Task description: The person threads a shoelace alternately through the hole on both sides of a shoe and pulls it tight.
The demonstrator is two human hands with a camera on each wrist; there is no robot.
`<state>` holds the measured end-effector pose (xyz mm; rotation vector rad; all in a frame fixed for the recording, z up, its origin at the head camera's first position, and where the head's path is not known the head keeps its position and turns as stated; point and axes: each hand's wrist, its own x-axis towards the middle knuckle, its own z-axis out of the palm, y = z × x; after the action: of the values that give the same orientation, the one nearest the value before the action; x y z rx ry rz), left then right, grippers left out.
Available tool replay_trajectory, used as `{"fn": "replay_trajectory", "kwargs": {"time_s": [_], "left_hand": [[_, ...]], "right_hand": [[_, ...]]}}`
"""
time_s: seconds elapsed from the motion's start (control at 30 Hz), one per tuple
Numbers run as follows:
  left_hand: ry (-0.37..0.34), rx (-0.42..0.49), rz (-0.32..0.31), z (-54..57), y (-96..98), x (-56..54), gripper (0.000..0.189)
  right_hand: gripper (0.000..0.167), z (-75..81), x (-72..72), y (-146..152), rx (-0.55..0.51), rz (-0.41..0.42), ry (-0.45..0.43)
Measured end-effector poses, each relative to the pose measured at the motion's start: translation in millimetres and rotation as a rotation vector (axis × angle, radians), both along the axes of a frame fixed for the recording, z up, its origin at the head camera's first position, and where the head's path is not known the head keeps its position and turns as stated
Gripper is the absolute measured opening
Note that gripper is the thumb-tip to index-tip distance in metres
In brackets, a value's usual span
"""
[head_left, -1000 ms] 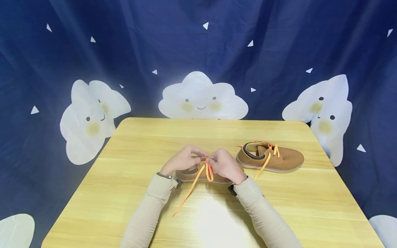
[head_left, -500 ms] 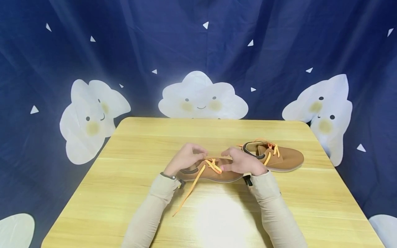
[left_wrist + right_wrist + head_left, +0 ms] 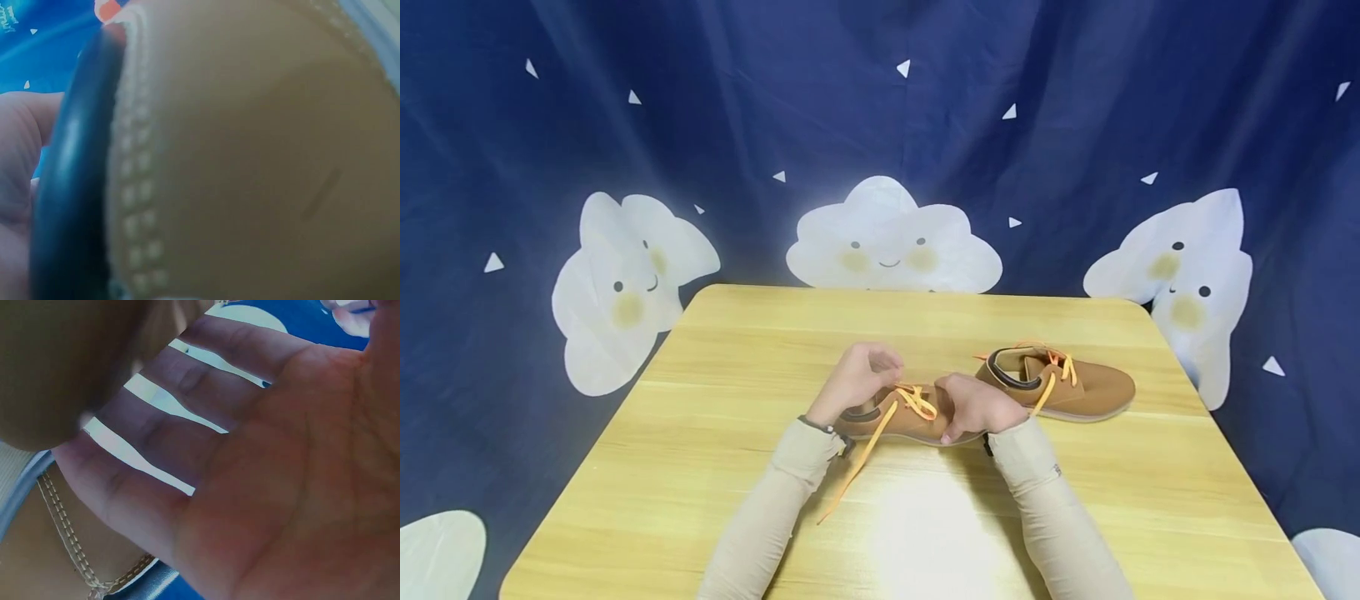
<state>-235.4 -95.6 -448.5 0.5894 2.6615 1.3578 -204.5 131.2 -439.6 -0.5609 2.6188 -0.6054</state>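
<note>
A brown shoe point(image 3: 910, 421) with an orange lace point(image 3: 916, 402) tied in a bow lies on the wooden table, toe to the right. My right hand point(image 3: 981, 404) grips its front, thumb on the near side and fingers around the far side. In the right wrist view the fingers point(image 3: 156, 425) stretch behind the toe. My left hand point(image 3: 856, 379) is over the opening, thumb and forefinger bent together right at the laces; I cannot tell whether they pinch one. Close up, the left wrist view is filled by the shoe's dark padded collar point(image 3: 78, 162) and stitched side.
A matching brown shoe point(image 3: 1097, 390) with orange laces stands behind and to the right, its heel close to my right hand. One long lace end point(image 3: 857, 471) trails over the table point(image 3: 662, 467) toward me. A blue curtain point(image 3: 880, 100) with white clouds hangs behind.
My right hand has let go of the lace loop, moved right, and come down on the front of the shoe. The loop now lies on the shoe. My left hand has barely moved.
</note>
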Motion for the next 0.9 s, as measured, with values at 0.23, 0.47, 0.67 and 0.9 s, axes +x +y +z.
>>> {"fn": "replay_trajectory", "kwargs": {"time_s": [0.23,0.47,0.67,0.9], "left_hand": [[-0.023,0.046,0.047,11.7,-1.4,-6.7,0.015],[-0.019,0.129,0.065,28.2,-5.6,-13.0,0.010],[0.007,0.147,0.094,37.9,-9.6,-18.2,0.006],[0.013,0.173,0.151,55.5,-17.5,-27.4,0.004]], "right_hand": [[0.053,-0.9,2.6,-1.1,0.034,-0.025,0.021],[0.048,-0.9,1.1,-1.5,0.043,-0.008,0.044],[0.049,-1.7,1.0,-1.0,0.054,-0.021,0.035],[0.066,-1.5,2.3,-1.6,0.066,-0.027,0.043]]}}
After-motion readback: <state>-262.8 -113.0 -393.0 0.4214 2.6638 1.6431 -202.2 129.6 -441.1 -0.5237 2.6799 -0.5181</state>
